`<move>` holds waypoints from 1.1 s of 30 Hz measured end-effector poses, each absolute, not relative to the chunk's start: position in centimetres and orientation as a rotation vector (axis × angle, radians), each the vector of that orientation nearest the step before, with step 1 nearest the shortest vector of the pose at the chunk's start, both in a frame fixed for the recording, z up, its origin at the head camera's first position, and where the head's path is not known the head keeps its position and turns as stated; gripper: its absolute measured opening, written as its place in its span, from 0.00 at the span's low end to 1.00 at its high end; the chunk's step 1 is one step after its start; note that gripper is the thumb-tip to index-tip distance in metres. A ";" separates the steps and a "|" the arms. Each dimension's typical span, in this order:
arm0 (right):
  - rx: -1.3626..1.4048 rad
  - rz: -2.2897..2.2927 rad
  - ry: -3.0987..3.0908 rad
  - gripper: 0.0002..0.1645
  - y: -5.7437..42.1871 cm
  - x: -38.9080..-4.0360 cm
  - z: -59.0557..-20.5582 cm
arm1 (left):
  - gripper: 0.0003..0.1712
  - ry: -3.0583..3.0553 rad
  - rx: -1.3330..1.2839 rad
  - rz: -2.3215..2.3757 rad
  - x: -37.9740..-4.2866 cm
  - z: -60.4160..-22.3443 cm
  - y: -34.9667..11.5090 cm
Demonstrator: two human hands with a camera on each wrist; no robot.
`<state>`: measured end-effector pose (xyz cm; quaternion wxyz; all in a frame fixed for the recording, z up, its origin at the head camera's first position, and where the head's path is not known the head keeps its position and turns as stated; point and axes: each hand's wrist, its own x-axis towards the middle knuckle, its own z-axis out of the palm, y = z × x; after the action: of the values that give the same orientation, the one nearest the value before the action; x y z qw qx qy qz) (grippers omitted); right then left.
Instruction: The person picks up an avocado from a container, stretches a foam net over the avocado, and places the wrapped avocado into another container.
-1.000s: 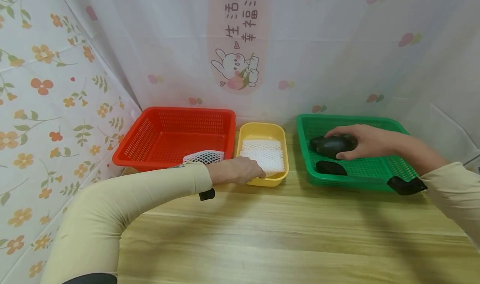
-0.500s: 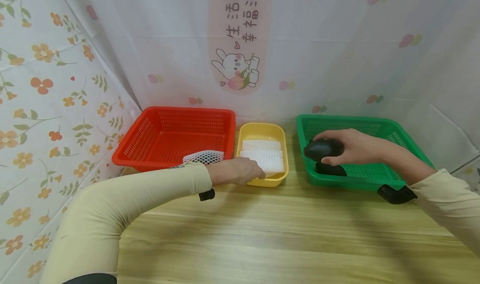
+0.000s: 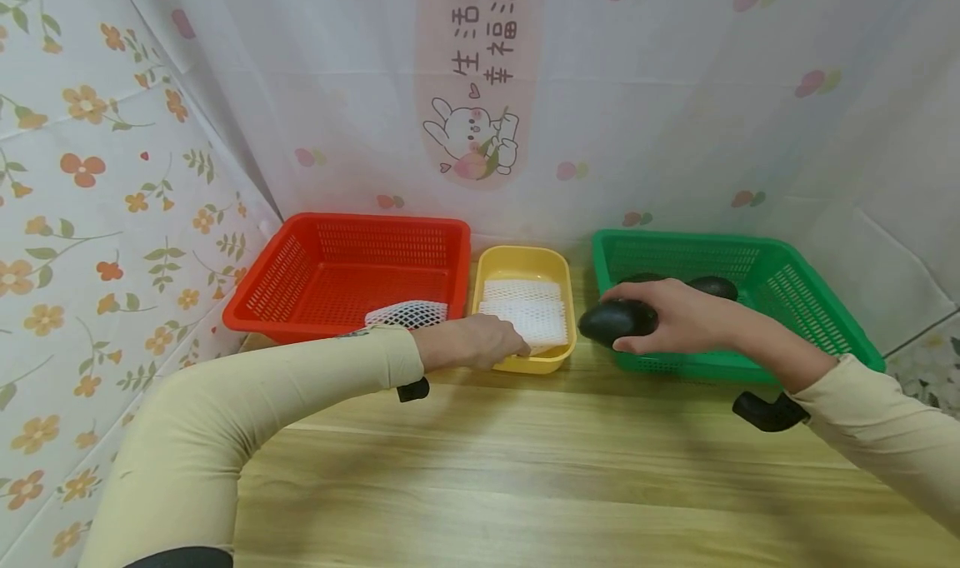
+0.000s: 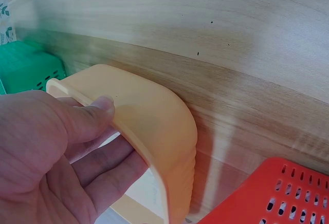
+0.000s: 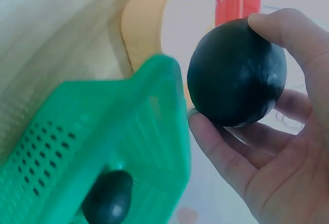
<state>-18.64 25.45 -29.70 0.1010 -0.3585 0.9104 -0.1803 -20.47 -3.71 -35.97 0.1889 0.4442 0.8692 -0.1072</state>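
My right hand (image 3: 678,314) grips a dark, smooth avocado (image 3: 617,322), holding it in the air over the left front edge of the green basket (image 3: 817,301). In the right wrist view the thumb and fingertips sit around the fruit (image 5: 236,75). My left hand (image 3: 480,341) pinches the front rim of the yellow tray (image 3: 525,260); the left wrist view has the thumb outside the wall and the fingers inside. White foam net sleeves (image 3: 525,322) lie in the tray. More avocados (image 3: 712,286) rest in the green basket, partly hidden by my right hand.
To the left stands a red basket (image 3: 345,218). In its front right corner lies a white foam net (image 3: 408,312) with something dark showing through, partly hidden by my left arm. Wooden tabletop (image 3: 525,468) extends in front; patterned cloth (image 3: 337,93) hangs behind and at the left.
The right hand has lifted the avocado out of the green basket and carried it left and toward me. The left hand has stayed at the yellow tray's rim.
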 end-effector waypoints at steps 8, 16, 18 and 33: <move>-1.131 -0.540 2.631 0.33 23.7 -17.8 -30.7 | 0.29 2.439 1.244 -0.304 -20.4 -35.9 -3.7; -1.139 -0.567 2.593 0.32 22.5 -17.6 -31.7 | 0.29 2.443 1.234 -0.297 -20.5 -35.9 -3.6; -1.136 -0.564 2.579 0.32 22.2 -17.4 -32.0 | 0.29 2.442 1.235 -0.295 -20.4 -35.9 -3.6; -1.181 -0.525 2.486 0.35 20.1 -15.6 -36.0 | 0.30 2.448 1.214 -0.315 -20.4 -36.0 -3.5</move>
<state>-15.62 20.06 -36.02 0.1689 -0.4155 0.8745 -0.1847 -20.41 -3.55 -36.02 0.1943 0.4328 0.8731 -0.1124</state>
